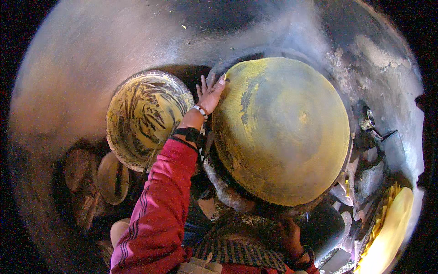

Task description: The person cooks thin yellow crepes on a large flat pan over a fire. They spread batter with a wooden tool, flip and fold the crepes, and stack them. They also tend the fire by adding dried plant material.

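Observation:
A large round griddle stands before me on a mud-coloured stove base (226,191). Its top carries a thin yellow-grey sheet of batter or flatbread (284,133), with a streaked, uneven patch towards its left side. My left hand (210,92), fingers spread, is at the sheet's upper left edge; its thumb appears to touch the rim. Under that arm and to its left is a round basin (147,120), smeared inside with yellow batter. Low in the view, below the griddle's front edge, my right hand (291,234) is in deep shadow, so its fingers and anything in them are unclear.
A stack of yellow flatbreads (390,229) lies at the lower right. Broken slabs (371,176) and a small metal tin (369,120) are right of the griddle. An oval bowl or lid (113,178) rests below the basin. A smooth earthen surface (85,72) spreads behind.

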A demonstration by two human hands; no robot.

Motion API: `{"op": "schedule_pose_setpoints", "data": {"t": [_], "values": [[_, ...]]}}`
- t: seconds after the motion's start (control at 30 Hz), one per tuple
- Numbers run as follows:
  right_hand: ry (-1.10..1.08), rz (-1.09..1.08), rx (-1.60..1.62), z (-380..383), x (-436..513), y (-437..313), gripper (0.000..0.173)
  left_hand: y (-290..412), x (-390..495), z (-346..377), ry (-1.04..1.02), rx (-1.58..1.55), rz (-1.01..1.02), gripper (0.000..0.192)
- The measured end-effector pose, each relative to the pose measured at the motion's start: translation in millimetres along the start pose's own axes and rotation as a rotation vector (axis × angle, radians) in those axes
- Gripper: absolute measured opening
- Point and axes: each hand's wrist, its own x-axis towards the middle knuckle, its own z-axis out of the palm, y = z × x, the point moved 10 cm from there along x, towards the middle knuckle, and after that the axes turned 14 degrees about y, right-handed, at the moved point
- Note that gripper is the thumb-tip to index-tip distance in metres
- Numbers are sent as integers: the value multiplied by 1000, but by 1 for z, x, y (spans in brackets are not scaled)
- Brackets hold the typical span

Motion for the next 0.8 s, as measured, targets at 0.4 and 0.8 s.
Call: {"op": "schedule_pose_setpoints", "data": {"t": [0.4, 0.8], "values": [[7, -59, -84, -3, 8, -12, 22, 51, -7, -41, 130, 602, 304, 76], [15, -104, -91, -2, 7, 11, 23, 41, -5, -7, -19, 320, 302, 70]]}}
